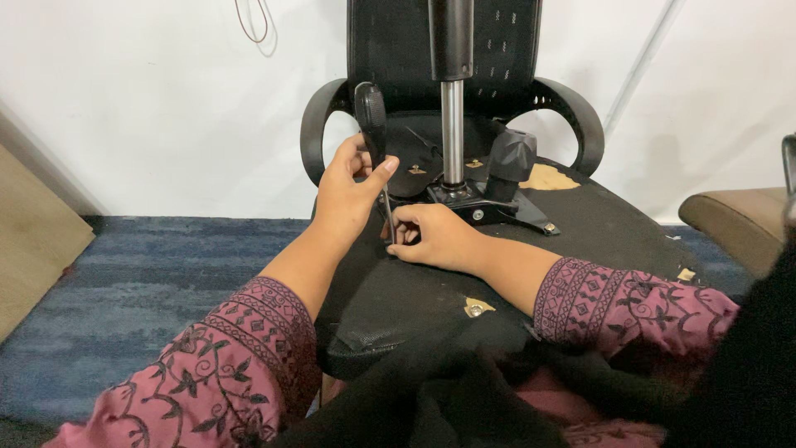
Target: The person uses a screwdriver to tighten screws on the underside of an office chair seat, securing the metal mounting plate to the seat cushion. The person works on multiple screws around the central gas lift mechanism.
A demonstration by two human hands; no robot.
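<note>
Leaning at the far left edge, a tan wooden board (pixel 33 241), standing on the blue carpeted floor (pixel 149 274) against the white wall (pixel 149 99). Reaching in from the lower left, a patterned pink sleeve, with the left hand (pixel 344 199) wrapping closed around the black handle of a screwdriver (pixel 375 137), thumb pressing along its side, grip firmly shut on it. Standing nearly upright, the screwdriver, its thin metal shaft running down from the handle to the black underside of an overturned office chair seat (pixel 414 290), the tip hiding behind fingers. Just beside that point, the right hand (pixel 435 236) resting on the seat underside, fingers curling in and pinching at the base of the shaft; whether anything small is being held there, impossible to tell. Rising behind both hands, a silver gas-lift column (pixel 452 133) with a black sleeve at its top, sitting in a black metal mechanism plate (pixel 489 207) carrying a black knob. Curving up on either side, two black armrests (pixel 319 124), with the mesh backrest (pixel 390 41) leaning against the wall. Showing through torn fabric on the seat, pale patches of foam. Lying across the seat's right part, the right forearm in matching pink sleeve. At the far right edge, a tan cushioned seat (pixel 730 216).
</note>
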